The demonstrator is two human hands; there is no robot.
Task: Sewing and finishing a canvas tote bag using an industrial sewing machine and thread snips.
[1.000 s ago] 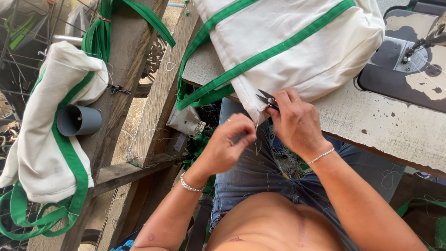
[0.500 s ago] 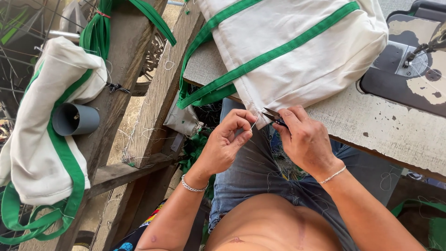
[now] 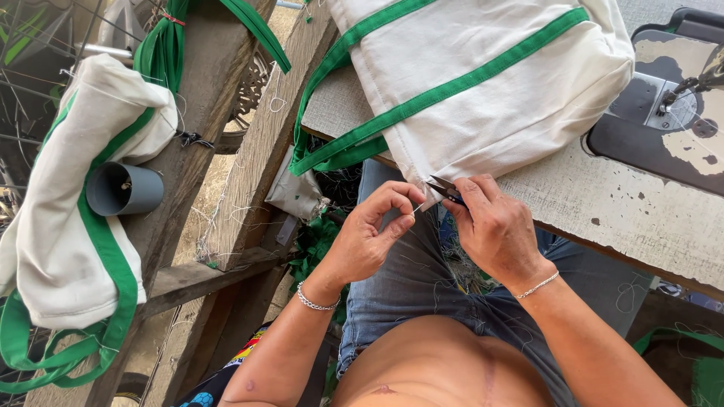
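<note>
White canvas with green straps makes up the bag [image 3: 483,83] lying on the chipped surface [image 3: 603,211], its corner hanging over the near edge. What it holds cannot be seen. The right hand [image 3: 494,226] is clamped on small dark thread snips [image 3: 443,188], long axis pointing up-left at that corner. The left hand [image 3: 369,237] pinches a thread just beside the blades, fingers together.

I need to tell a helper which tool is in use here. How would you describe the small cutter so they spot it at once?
Start at the big white bag with green straps lying on the worn grey table. At the bag's lower corner, by the table's front edge, the right hand pinches small dark thread snips. They are the only metal-bladed thing there, pointing toward the left hand.
</note>
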